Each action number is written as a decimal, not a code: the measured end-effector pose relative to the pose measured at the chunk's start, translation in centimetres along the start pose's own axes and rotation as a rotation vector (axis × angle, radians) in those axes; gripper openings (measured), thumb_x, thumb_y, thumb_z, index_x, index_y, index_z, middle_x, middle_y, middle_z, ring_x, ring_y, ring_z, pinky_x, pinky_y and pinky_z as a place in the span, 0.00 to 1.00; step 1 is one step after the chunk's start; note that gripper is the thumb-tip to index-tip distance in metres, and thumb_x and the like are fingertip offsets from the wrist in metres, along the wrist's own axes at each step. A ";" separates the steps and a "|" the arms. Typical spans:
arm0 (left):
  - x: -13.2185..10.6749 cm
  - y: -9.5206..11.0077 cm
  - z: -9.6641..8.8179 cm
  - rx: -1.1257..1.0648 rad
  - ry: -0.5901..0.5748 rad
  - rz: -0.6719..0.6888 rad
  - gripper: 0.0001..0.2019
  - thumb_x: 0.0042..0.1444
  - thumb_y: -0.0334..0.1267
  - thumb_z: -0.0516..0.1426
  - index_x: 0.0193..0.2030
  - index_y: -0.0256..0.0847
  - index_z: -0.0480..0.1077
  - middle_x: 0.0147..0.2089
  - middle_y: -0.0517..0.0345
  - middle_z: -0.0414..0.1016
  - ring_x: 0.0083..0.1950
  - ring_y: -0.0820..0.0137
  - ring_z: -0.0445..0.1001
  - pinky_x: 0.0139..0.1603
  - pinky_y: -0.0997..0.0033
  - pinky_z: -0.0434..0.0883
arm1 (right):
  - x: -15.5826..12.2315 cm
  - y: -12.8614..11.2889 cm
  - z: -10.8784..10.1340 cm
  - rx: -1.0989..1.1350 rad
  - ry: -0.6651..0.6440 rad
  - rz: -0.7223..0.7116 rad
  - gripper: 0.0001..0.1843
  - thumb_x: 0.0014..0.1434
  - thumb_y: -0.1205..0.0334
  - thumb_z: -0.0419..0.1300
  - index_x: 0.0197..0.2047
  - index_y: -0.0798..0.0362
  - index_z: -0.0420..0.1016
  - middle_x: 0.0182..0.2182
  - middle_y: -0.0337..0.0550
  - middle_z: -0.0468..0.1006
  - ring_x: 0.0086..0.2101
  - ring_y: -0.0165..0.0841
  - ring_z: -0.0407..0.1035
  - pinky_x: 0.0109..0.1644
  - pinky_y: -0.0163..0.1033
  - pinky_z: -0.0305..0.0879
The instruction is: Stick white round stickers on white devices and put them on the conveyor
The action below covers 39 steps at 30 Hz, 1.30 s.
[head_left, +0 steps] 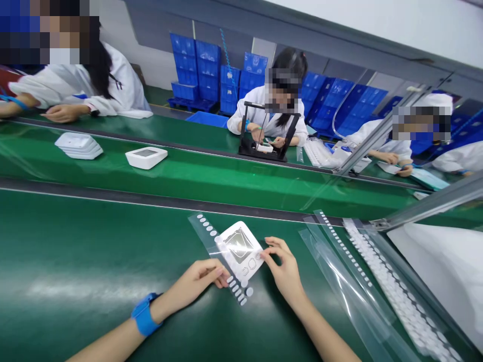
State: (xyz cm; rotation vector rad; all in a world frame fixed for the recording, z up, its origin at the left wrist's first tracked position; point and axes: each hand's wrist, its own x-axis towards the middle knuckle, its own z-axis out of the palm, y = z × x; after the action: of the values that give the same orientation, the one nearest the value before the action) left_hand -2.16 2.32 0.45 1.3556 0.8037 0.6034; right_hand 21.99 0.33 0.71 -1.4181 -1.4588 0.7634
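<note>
A white device with a grey screen [249,269] lies tilted on the green worktop in front of me, printed outlines below its screen. A clear strip of white oval stickers [206,226] runs along its left side, partly over its edge. My left hand [204,276] pinches this strip near its lower end, where several small white stickers show. My right hand [283,266] has thumb and index finger together at the device's right edge, over a round outline. Whatever those fingertips may hold is too small to make out.
More clear strips [339,271] and a stack of sticker strips [400,291] lie at the right, beside a white sheet [445,271]. Across the green conveyor [211,183], which carries a white device [146,157] and stacked white housings [78,146], several co-workers sit. A metal post [381,133] slants at the right.
</note>
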 end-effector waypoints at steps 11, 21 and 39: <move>0.0 -0.1 -0.2 0.061 -0.030 0.016 0.19 0.63 0.48 0.52 0.36 0.35 0.75 0.34 0.52 0.77 0.37 0.65 0.76 0.39 0.70 0.73 | 0.5 1.0 0.1 0.207 -0.087 0.159 0.13 0.55 0.52 0.64 0.30 0.53 0.78 0.46 0.49 0.71 0.43 0.38 0.72 0.44 0.41 0.74; 0.0 0.1 -0.2 0.075 -0.031 0.019 0.18 0.64 0.47 0.51 0.36 0.36 0.76 0.34 0.52 0.77 0.37 0.64 0.76 0.39 0.69 0.72 | 0.2 1.0 0.3 0.215 -0.052 0.143 0.14 0.56 0.51 0.64 0.29 0.54 0.77 0.46 0.48 0.70 0.42 0.39 0.72 0.45 0.44 0.76; 0.0 0.3 -0.2 0.114 -0.043 0.009 0.17 0.64 0.45 0.51 0.37 0.36 0.76 0.35 0.52 0.77 0.37 0.65 0.75 0.40 0.70 0.72 | -0.1 1.3 0.7 0.262 0.008 0.132 0.14 0.55 0.53 0.65 0.39 0.50 0.68 0.51 0.48 0.69 0.43 0.37 0.73 0.46 0.43 0.74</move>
State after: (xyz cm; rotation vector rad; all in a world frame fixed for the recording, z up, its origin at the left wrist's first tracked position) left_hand -2.29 2.45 0.71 1.4719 0.8077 0.5407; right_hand 21.83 0.57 -0.73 -1.3219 -1.2182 0.9918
